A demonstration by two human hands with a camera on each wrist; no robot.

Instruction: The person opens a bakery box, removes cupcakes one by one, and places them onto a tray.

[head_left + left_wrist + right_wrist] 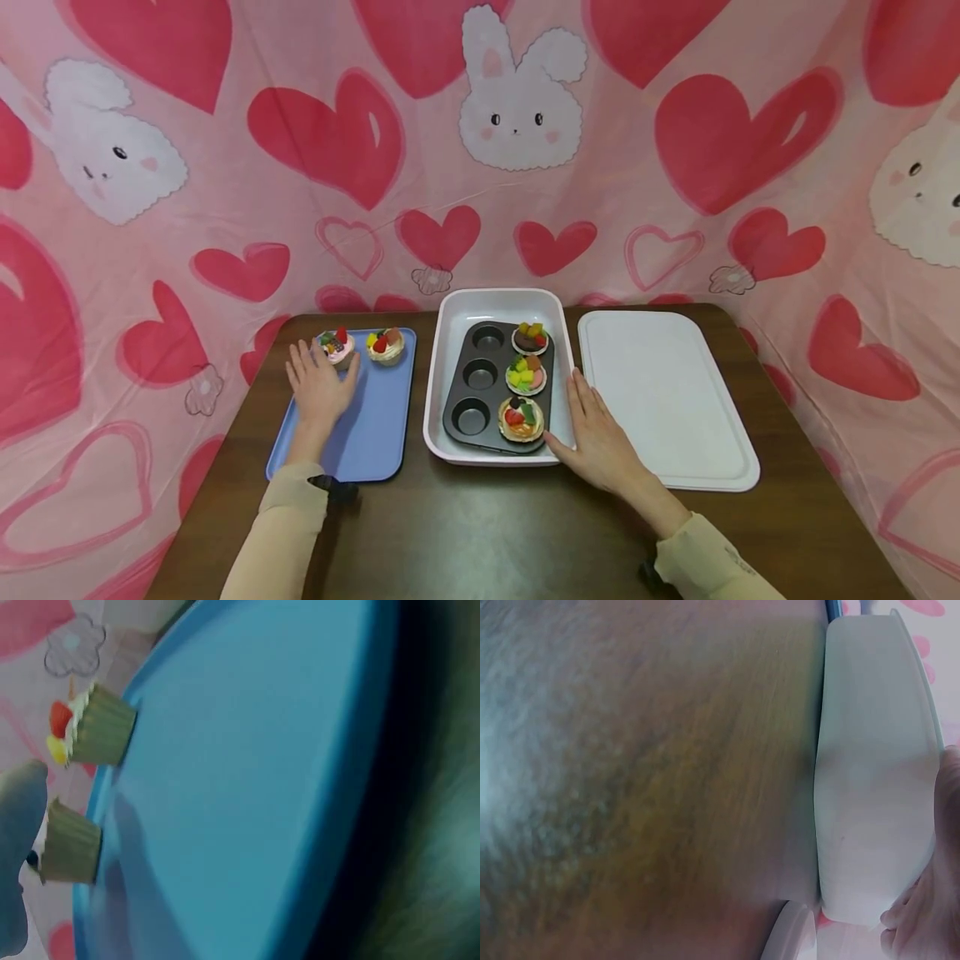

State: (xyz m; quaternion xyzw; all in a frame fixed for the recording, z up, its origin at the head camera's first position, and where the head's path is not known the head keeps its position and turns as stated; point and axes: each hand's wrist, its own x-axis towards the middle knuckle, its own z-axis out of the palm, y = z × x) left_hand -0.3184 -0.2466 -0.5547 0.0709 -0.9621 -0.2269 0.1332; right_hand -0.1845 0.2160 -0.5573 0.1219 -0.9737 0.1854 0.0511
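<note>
My left hand [319, 387] is over the blue tray [375, 425], fingers straight and spread, beside a cupcake [341, 346] with pink cream and berries. Whether it touches that cupcake I cannot tell. A second fruit-topped cupcake [386, 347] stands to its right; the left wrist view shows both cupcakes [105, 727] upright on the tray. My right hand [602, 437], fingers straight, lies along the right front corner of the white bin [438, 367], thumb at the rim. Inside the bin sits a dark muffin pan [480, 346]; its right column holds three fruit tarts [521, 419], its left cups none.
A white lid-like tray [667, 392] lies right of the bin, close to my right hand. Everything stands on a dark brown wooden table [480, 533]. A pink curtain [480, 242] with hearts and rabbits hangs behind and at both sides.
</note>
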